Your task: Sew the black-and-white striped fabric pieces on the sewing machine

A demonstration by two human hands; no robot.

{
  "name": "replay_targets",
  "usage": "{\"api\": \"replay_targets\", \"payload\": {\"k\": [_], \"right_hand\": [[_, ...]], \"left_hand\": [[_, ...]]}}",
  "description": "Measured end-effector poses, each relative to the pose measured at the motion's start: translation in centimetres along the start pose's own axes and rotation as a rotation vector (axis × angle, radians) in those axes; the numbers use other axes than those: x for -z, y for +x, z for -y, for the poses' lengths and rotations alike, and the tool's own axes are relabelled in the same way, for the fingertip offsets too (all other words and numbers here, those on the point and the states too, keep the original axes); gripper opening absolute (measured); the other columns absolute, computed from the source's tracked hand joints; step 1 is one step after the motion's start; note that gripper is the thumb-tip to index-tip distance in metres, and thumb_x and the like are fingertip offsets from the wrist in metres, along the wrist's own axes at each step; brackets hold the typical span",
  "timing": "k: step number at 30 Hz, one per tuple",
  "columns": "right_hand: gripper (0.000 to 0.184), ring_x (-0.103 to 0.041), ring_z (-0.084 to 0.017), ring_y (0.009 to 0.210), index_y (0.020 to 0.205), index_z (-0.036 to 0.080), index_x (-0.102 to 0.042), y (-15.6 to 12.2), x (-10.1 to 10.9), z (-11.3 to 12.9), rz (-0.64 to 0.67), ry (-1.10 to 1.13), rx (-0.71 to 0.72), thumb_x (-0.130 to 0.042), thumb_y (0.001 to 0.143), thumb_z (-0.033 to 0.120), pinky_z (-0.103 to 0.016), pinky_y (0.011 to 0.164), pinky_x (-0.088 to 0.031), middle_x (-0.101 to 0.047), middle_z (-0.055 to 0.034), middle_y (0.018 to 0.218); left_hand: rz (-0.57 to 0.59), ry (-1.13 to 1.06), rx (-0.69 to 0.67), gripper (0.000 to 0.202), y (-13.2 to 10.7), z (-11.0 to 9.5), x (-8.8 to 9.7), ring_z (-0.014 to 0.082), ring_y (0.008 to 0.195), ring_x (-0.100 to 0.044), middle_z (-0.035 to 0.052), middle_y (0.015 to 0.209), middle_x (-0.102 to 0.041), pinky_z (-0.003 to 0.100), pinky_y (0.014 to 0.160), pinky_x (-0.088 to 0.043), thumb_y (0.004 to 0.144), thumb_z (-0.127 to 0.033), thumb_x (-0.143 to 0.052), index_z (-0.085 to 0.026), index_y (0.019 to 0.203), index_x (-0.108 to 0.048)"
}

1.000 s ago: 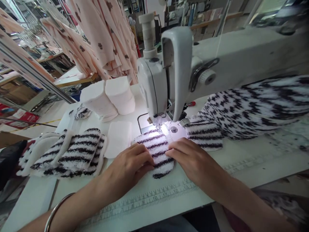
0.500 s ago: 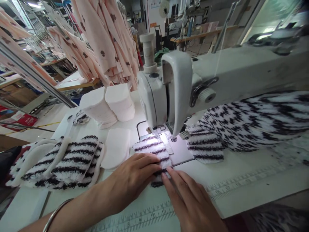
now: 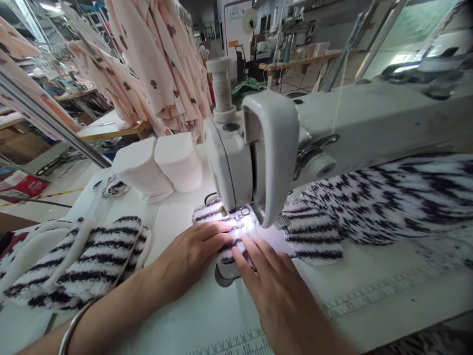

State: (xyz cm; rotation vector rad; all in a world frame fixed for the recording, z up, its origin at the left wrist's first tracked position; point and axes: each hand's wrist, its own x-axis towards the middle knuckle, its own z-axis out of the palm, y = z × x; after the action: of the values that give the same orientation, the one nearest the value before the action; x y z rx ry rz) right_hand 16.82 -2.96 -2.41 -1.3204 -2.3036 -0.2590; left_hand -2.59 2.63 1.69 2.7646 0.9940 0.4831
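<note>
A fuzzy black-and-white striped fabric piece (image 3: 207, 212) lies on the sewing machine's bed beneath the lit needle area of the white sewing machine (image 3: 225, 160). My left hand (image 3: 190, 251) rests on this piece with its fingers stretched flat, left of the needle. Beside it, my right hand (image 3: 275, 286) presses the near right part of the piece with extended fingertips. The two hands' fingertips are close together, and part of the fabric is hidden under them. The presser foot and needle are hard to make out in the bright light.
Striped pieces with white edging (image 3: 99, 254) lie at left. Behind them stand two stacks of white pads (image 3: 135, 165). More striped fabric (image 3: 314, 229) lies under the machine arm at right. A ruler scale (image 3: 244, 345) runs along the front. Pink garments (image 3: 148, 64) hang behind.
Both hands and the striped piece have moved farther in under the machine head, away from me. The camera view has shifted slightly. A rounded metal part now shows at the bed's near edge.
</note>
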Motion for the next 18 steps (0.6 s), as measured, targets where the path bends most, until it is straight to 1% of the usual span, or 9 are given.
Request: {"api": "replay_targets", "payload": {"k": [4,6,8,10,13,15,17,18], "right_hand": [[0.047,-0.045,-0.023,0.120,0.124,0.019,-0.056,0.5,-0.5,-1.0,0.040,0.119,-0.005,-0.030,0.086,0.006,-0.038,0.089,-0.039,-0.054,-0.0049,0.132],[0.050,-0.046,-0.023,0.117,0.124,0.020,-0.056,0.7,-0.5,-1.5,0.075,0.188,-0.021,-0.029,0.085,0.005,-0.040,0.090,-0.040,-0.053,-0.0065,0.130],[0.054,-0.050,-0.022,0.110,0.124,0.021,-0.056,1.0,-0.4,-2.1,0.114,0.236,-0.009,-0.027,0.083,0.001,-0.040,0.089,-0.043,-0.055,-0.0080,0.123],[0.056,-0.052,-0.021,0.102,0.121,0.023,-0.058,1.5,0.1,-2.8,0.107,0.247,-0.004,-0.027,0.080,-0.001,-0.039,0.085,-0.046,-0.057,-0.0084,0.116],[0.055,-0.055,-0.021,0.091,0.111,0.023,-0.064,2.6,1.0,-3.7,0.051,0.232,-0.004,-0.028,0.078,-0.002,-0.035,0.073,-0.050,-0.061,-0.0084,0.103],[0.052,-0.055,-0.021,0.083,0.105,0.023,-0.067,3.1,1.4,-4.1,0.048,0.232,0.019,-0.029,0.078,0.000,-0.033,0.064,-0.049,-0.062,-0.0082,0.092],[0.050,-0.055,-0.021,0.080,0.103,0.021,-0.067,3.3,1.5,-4.0,0.047,0.221,0.039,-0.028,0.079,0.000,-0.032,0.062,-0.049,-0.062,-0.0083,0.087],[0.050,-0.055,-0.021,0.082,0.105,0.019,-0.067,3.1,1.3,-3.6,0.051,0.204,0.048,-0.028,0.080,0.000,-0.033,0.064,-0.049,-0.062,-0.0086,0.090]], "left_hand": [[-0.029,0.078,0.001,0.028,-0.1,0.4,-0.6,0.0186,0.096,-0.061,0.0099,0.106,-0.064,0.035,0.085,-0.054,0.096,-0.017,-0.042,-0.014,0.121,-0.055],[-0.053,0.108,-0.002,0.028,-0.1,0.3,-0.8,0.0183,0.089,-0.060,0.0094,0.100,-0.064,0.035,0.080,-0.055,0.095,-0.015,-0.043,-0.013,0.120,-0.054],[-0.072,0.137,0.006,0.027,0.0,0.1,-1.0,0.0185,0.082,-0.058,0.0085,0.094,-0.063,0.035,0.073,-0.055,0.094,-0.013,-0.044,-0.013,0.118,-0.055],[-0.072,0.161,0.030,0.024,0.2,-0.3,-1.1,0.0187,0.076,-0.055,0.0076,0.089,-0.062,0.035,0.066,-0.054,0.092,-0.011,-0.046,-0.012,0.114,-0.056],[-0.068,0.203,0.069,0.015,0.5,-1.1,-1.1,0.0192,0.070,-0.052,0.0068,0.081,-0.058,0.034,0.059,-0.051,0.090,-0.011,-0.049,-0.010,0.102,-0.057],[-0.056,0.224,0.094,0.008,0.6,-1.4,-1.1,0.0195,0.067,-0.050,0.0063,0.077,-0.056,0.033,0.054,-0.049,0.089,-0.011,-0.050,-0.010,0.092,-0.057],[-0.029,0.227,0.107,0.009,0.8,-1.3,-0.9,0.0191,0.065,-0.048,0.0058,0.076,-0.054,0.031,0.050,-0.045,0.088,-0.009,-0.048,-0.011,0.087,-0.057],[-0.015,0.220,0.107,0.011,0.8,-1.2,-0.7,0.0187,0.064,-0.048,0.0056,0.076,-0.053,0.030,0.050,-0.044,0.088,-0.008,-0.047,-0.012,0.086,-0.057]]}}
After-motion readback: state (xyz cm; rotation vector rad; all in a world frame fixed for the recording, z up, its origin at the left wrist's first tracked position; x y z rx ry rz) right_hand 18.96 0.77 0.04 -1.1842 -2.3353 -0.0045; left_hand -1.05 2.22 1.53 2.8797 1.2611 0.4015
